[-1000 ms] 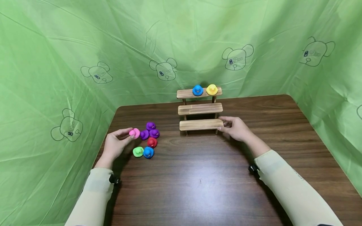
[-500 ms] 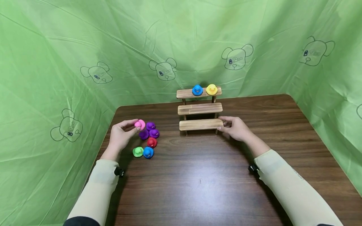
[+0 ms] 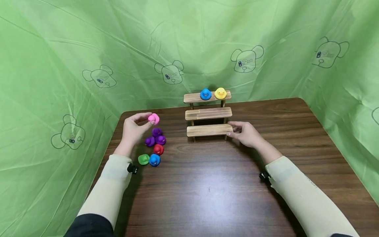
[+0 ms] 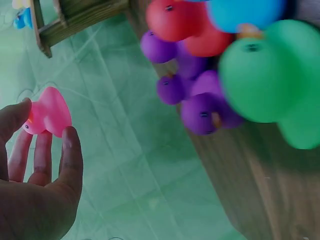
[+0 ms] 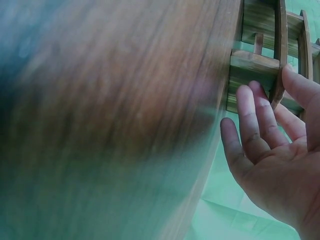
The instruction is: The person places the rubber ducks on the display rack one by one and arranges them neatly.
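My left hand (image 3: 134, 129) pinches a pink rubber duck (image 3: 153, 118) between thumb and fingers, above the table's far left part. The left wrist view shows the same pink duck (image 4: 48, 112) at the fingertips. Beneath and nearer lie several purple ducks (image 3: 157, 132), a red duck (image 3: 158, 149), a green duck (image 3: 143, 159) and a blue duck (image 3: 154, 160). My right hand (image 3: 245, 134) grips the right end of the bottom step of a three-tier wooden stand (image 3: 208, 130), thumb in front and index finger behind. In the right wrist view its other fingers (image 5: 248, 120) are extended beside the stand.
On the stand's top tier sit a blue duck (image 3: 205, 94) and a yellow duck (image 3: 220, 93). A green cloth (image 3: 201, 39) with mouse-like drawings rises behind and beside the dark wooden table (image 3: 207, 200).
My left hand has carried the pink duck away from me and to the right, past the purple ducks. The right hand stays at the stand's bottom step.
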### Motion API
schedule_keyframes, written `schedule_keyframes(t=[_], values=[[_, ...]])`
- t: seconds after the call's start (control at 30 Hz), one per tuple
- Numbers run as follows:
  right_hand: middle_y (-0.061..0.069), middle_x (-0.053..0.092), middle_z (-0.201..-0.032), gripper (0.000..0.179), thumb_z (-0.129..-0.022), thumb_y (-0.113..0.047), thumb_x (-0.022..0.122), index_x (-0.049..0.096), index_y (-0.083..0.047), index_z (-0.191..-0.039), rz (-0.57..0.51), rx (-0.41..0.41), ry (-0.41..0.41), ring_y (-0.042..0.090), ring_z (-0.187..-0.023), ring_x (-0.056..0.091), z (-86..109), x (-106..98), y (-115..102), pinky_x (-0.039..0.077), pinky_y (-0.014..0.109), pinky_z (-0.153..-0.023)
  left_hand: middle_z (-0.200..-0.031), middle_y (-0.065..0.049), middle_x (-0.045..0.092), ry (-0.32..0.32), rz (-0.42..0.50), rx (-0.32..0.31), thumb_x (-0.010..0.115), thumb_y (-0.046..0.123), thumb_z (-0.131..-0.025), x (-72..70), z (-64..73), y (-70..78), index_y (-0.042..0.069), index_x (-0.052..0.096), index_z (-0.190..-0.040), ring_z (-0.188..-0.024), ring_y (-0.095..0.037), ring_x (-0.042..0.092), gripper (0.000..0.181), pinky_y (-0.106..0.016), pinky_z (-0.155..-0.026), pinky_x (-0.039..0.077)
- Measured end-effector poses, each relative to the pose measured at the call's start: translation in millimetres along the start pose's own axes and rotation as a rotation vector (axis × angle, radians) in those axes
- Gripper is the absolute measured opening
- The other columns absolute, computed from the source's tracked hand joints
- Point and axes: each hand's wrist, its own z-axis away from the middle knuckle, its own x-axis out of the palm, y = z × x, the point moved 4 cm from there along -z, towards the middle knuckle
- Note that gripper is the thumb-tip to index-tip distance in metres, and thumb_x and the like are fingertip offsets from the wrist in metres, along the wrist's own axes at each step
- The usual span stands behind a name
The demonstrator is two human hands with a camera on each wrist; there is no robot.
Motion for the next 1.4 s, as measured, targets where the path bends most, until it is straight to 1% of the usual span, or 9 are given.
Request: schedule_keyframes(t=[0.13,0.27,0.43,0.6,0.73,1.0,1.13,1.3,1.4], values=[[0.017,0.072,-0.109,0.057,-0.095,-0.02,0.081,0.061,-0.005,-0.146,0.002,-0.007,0.002,0.027,-0.089,0.068,-1.0,-0.4,0.1,0.059,0.03,-0.068,-0.121,-0.013,0.075,0.006,-0.029,0.021,0.087,0.018,-0.089,3.1,-12.1,10.9,0.007,0.076,-0.126,-0.107,-0.024,0.073,0.04,-0.022,-0.09,0.058],[0.015,0.072,-0.109,0.057,-0.095,-0.021,0.081,0.062,-0.007,-0.146,0.011,-0.006,0.0,0.027,-0.09,0.068,-1.6,-0.3,0.9,0.059,0.031,-0.07,-0.119,-0.015,0.075,-0.004,0.002,0.04,0.087,0.018,-0.089,9.8,-22.1,21.7,0.007,0.076,-0.125,-0.106,-0.027,0.073,0.04,-0.022,-0.089,0.059],[0.015,0.072,-0.109,0.056,-0.095,-0.022,0.081,0.062,-0.006,-0.145,0.015,-0.006,0.003,0.027,-0.09,0.068,-1.2,-0.8,1.4,0.059,0.03,-0.07,-0.115,-0.013,0.076,-0.003,0.029,0.055,0.088,0.019,-0.088,24.0,-34.3,34.1,0.008,0.077,-0.123,-0.104,-0.025,0.073,0.039,-0.025,-0.088,0.059],[0.017,0.073,-0.108,0.057,-0.095,-0.019,0.081,0.061,-0.003,-0.145,0.005,-0.014,0.001,0.027,-0.088,0.068,-1.1,-0.8,1.0,0.058,0.028,-0.068,-0.112,-0.007,0.077,0.0,-0.013,0.084,0.088,0.023,-0.088,39.7,-45.2,45.5,0.011,0.078,-0.12,-0.105,-0.018,0.07,0.036,-0.026,-0.087,0.058],[0.017,0.073,-0.108,0.056,-0.095,-0.019,0.081,0.061,-0.003,-0.144,0.005,-0.013,0.001,0.027,-0.088,0.068,-0.7,-0.9,0.6,0.057,0.027,-0.069,-0.111,-0.006,0.077,-0.001,-0.012,0.094,0.089,0.021,-0.088,51.0,-52.0,53.1,0.011,0.078,-0.119,-0.105,-0.019,0.07,0.035,-0.026,-0.085,0.058],[0.017,0.073,-0.108,0.056,-0.095,-0.02,0.081,0.061,-0.002,-0.145,0.001,-0.009,-0.003,0.026,-0.089,0.068,-1.7,-1.0,1.6,0.057,0.027,-0.07,-0.111,-0.005,0.077,-0.026,0.006,0.085,0.089,0.02,-0.087,75.9,-64.2,64.8,0.01,0.078,-0.119,-0.104,-0.018,0.071,0.036,-0.026,-0.085,0.057],[0.016,0.073,-0.108,0.056,-0.095,-0.021,0.081,0.061,-0.003,-0.145,0.01,-0.008,0.0,0.025,-0.088,0.068,-1.3,-0.9,1.5,0.057,0.028,-0.071,-0.11,-0.005,0.077,-0.039,0.016,0.086,0.089,0.018,-0.087,88.3,-69.4,66.2,0.009,0.078,-0.119,-0.104,-0.019,0.071,0.035,-0.026,-0.084,0.057],[0.017,0.073,-0.107,0.056,-0.095,-0.02,0.081,0.061,-0.003,-0.145,0.005,-0.011,0.002,0.025,-0.087,0.068,-1.4,-0.3,1.4,0.058,0.028,-0.068,-0.109,-0.003,0.078,-0.043,0.005,0.088,0.088,0.017,-0.088,104.5,-74.4,68.4,0.01,0.078,-0.119,-0.104,-0.018,0.071,0.033,-0.027,-0.082,0.055],[0.016,0.073,-0.107,0.056,-0.095,-0.021,0.081,0.062,-0.003,-0.145,0.006,-0.012,0.007,0.024,-0.086,0.068,-1.5,0.0,1.3,0.058,0.028,-0.067,-0.109,-0.003,0.077,-0.046,0.007,0.088,0.088,0.017,-0.088,113.0,-76.5,69.6,0.008,0.077,-0.119,-0.104,-0.016,0.071,0.034,-0.027,-0.084,0.055]])
